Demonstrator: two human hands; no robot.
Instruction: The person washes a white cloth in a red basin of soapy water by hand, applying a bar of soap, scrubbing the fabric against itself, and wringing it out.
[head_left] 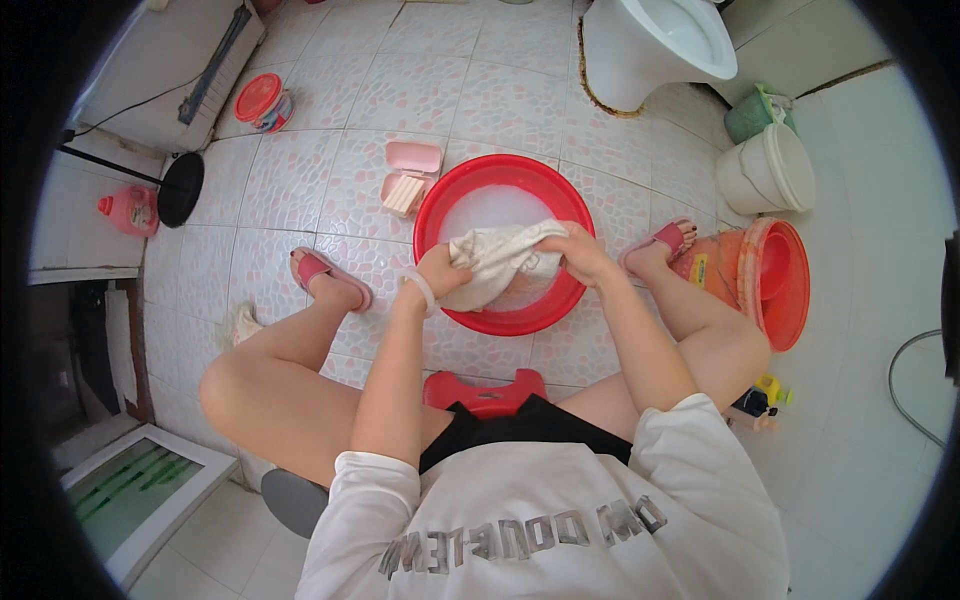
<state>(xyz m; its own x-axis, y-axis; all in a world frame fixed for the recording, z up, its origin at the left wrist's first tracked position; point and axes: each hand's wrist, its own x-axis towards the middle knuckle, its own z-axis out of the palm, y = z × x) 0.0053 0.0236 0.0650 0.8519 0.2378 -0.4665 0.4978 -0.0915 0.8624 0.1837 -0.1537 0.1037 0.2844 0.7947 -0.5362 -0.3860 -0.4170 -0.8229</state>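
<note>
A bunched white cloth [495, 262] stretches between my two hands over a red basin [515, 322]. My left hand [440, 272] grips its left end, fingers closed in the folds. At the upper right end, my right hand [580, 250] is closed round a twisted part of the cloth. Cloudy, whitish water [490, 208] fills the basin beneath. Whether the cloth's lower side touches the water is hidden. Beyond the basin's left rim lie a bar of soap [404, 194] and an open pink soap box [414, 156].
A red stool [484, 392] is between my legs. To the right lies a tipped orange bucket [790, 285], with a white lidded bucket [775, 170] behind it. A toilet [640, 60] stands far right. A red-lidded tub [262, 102] and pink bottle [130, 208] are at left.
</note>
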